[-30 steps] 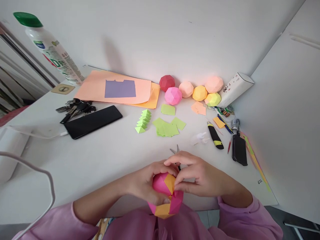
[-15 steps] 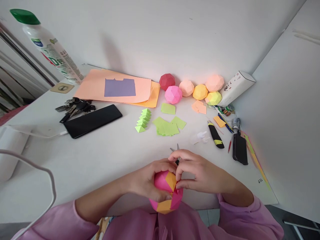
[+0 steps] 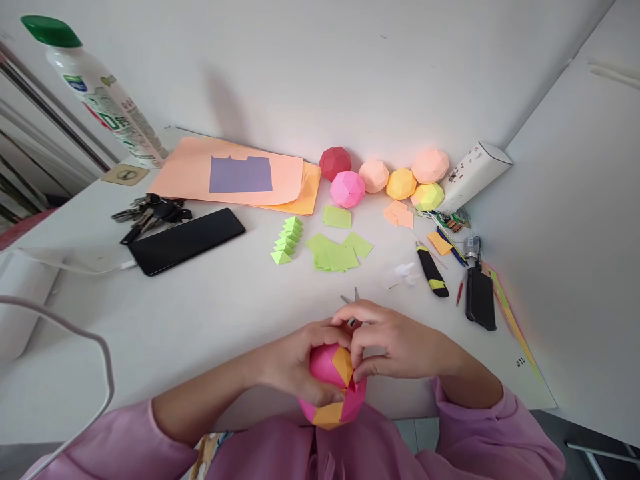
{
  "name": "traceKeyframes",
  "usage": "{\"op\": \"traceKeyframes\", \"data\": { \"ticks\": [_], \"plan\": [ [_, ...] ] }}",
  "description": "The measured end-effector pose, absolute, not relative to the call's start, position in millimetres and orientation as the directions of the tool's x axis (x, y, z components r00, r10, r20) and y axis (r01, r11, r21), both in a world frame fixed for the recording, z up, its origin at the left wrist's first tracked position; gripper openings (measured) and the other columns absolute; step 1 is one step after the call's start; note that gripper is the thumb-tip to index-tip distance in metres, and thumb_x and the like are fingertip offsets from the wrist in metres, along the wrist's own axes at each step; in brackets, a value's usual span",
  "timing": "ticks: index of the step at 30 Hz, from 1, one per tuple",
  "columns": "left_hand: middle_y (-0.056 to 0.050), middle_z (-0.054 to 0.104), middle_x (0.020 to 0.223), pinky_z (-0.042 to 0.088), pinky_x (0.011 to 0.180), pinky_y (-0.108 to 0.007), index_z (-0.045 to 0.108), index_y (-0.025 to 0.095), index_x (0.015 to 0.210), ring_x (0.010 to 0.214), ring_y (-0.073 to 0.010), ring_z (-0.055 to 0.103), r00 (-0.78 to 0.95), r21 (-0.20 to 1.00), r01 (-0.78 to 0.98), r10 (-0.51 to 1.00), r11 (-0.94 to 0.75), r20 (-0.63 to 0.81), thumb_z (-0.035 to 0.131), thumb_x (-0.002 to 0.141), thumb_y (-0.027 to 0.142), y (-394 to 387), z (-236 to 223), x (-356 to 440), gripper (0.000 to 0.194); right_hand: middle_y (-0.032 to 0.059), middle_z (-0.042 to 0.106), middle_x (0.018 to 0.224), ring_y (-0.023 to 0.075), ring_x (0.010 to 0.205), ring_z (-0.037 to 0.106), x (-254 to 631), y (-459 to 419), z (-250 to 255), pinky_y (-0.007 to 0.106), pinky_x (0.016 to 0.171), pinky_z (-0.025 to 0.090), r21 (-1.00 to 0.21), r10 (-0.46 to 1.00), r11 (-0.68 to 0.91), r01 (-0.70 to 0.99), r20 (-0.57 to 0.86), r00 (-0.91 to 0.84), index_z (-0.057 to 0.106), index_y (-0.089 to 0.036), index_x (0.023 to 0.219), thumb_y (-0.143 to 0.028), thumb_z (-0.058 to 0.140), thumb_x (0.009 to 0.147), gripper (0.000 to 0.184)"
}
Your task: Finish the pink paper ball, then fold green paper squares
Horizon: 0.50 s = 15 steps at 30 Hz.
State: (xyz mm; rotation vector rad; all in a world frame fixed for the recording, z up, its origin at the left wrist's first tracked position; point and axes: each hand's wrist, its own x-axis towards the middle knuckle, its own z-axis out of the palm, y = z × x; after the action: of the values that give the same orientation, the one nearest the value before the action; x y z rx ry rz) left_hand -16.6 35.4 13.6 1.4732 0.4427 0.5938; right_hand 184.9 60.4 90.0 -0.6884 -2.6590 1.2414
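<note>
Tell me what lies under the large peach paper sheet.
Orange paper shows beneath the peach paper sheet, past its right edge; anything else under there is covered.

Your left hand (image 3: pixel 300 363) is covering much of the pink-and-orange paper ball (image 3: pixel 324 363), and its thumb is hiding part of the near side. Your right hand (image 3: pixel 387 340) is masking the ball's right edge, so its fingertips are leaving their hold unclear. It is also blocking most of the handles of the scissors (image 3: pixel 357 294). The white cable (image 3: pixel 98 341) is running out past the left and bottom edges; your lilac sleeves (image 3: pixel 117 443) are being cut off below. Print on the white box (image 3: pixel 477 175) is appearing too small for reading.
</note>
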Motion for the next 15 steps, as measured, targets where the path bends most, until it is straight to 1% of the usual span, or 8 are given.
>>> {"op": "traceKeyframes", "data": {
  "ticks": [5, 8, 10, 12, 14, 15],
  "plan": [
    [-0.007, 0.061, 0.104, 0.049, 0.089, -0.038, 0.068, 0.016, 0.092, 0.098, -0.0244, 0.057, 0.776, 0.993, -0.118, 0.624, -0.002, 0.093, 0.075, 0.057, 0.02, 35.0, 15.2, -16.3, 0.036, 0.011, 0.052, 0.118, 0.0194, 0.113, 0.05, 184.1, 59.9, 90.7, 0.035, 0.095, 0.045, -0.731, 0.441, 0.578, 0.363, -0.095, -0.893, 0.066, -0.016, 0.079, -0.028, 0.068, 0.082, 0.013],
    [-0.006, 0.061, 0.103, 0.05, 0.087, -0.037, 0.067, 0.017, 0.094, 0.096, -0.0233, 0.058, 0.775, 0.993, -0.119, 0.626, 0.0, 0.093, 0.075, 0.058, 0.021, 34.4, 15.0, -16.3, 0.037, 0.0112, 0.053, 0.117, 0.0189, 0.111, 0.05, 183.2, 59.1, 90.2, 0.034, 0.093, 0.046, -0.708, 0.445, 0.618, 0.343, -0.046, -0.895, 0.065, -0.015, 0.078, -0.028, 0.067, 0.082, 0.014],
    [-0.006, 0.061, 0.103, 0.051, 0.085, -0.036, 0.065, 0.018, 0.095, 0.093, -0.0219, 0.058, 0.766, 0.991, -0.134, 0.633, -0.012, 0.111, 0.075, 0.059, 0.021, 34.6, 14.8, -16.7, 0.038, 0.0117, 0.054, 0.113, 0.0177, 0.105, 0.051, 182.3, 59.5, 88.4, 0.032, 0.09, 0.047, -0.675, 0.438, 0.676, 0.297, 0.044, -0.898, 0.065, -0.014, 0.076, -0.029, 0.065, 0.084, 0.017],
    [-0.005, 0.06, 0.104, 0.05, 0.085, -0.036, 0.063, 0.018, 0.098, 0.092, -0.0211, 0.058, 0.756, 0.985, -0.169, 0.638, -0.024, 0.145, 0.074, 0.06, 0.021, 35.7, 14.1, -17.7, 0.039, 0.0105, 0.057, 0.104, 0.0154, 0.093, 0.053, 181.0, 61.0, 85.6, 0.03, 0.083, 0.048, -0.617, 0.415, 0.751, 0.235, 0.165, -0.895, 0.064, -0.014, 0.074, -0.029, 0.063, 0.086, 0.019],
    [-0.005, 0.059, 0.105, 0.049, 0.087, -0.036, 0.061, 0.018, 0.103, 0.094, -0.0213, 0.057, 0.743, 0.975, -0.224, 0.646, -0.007, 0.175, 0.073, 0.062, 0.021, 37.6, 12.7, -19.7, 0.043, 0.0072, 0.058, 0.09, 0.0132, 0.08, 0.051, 179.4, 62.8, 82.6, 0.028, 0.073, 0.047, -0.513, 0.381, 0.839, 0.182, 0.315, -0.869, 0.064, -0.015, 0.072, -0.028, 0.06, 0.088, 0.021],
    [-0.006, 0.058, 0.106, 0.048, 0.088, -0.037, 0.059, 0.019, 0.106, 0.097, -0.0217, 0.057, 0.742, 0.969, -0.246, 0.646, 0.012, 0.181, 0.073, 0.063, 0.021, 38.6, 11.9, -21.0, 0.045, 0.0053, 0.058, 0.083, 0.0125, 0.075, 0.049, 178.7, 63.5, 81.4, 0.027, 0.068, 0.046, -0.442, 0.354, 0.882, 0.164, 0.391, -0.849, 0.064, -0.016, 0.071, -0.026, 0.059, 0.088, 0.021]
  ]
}}
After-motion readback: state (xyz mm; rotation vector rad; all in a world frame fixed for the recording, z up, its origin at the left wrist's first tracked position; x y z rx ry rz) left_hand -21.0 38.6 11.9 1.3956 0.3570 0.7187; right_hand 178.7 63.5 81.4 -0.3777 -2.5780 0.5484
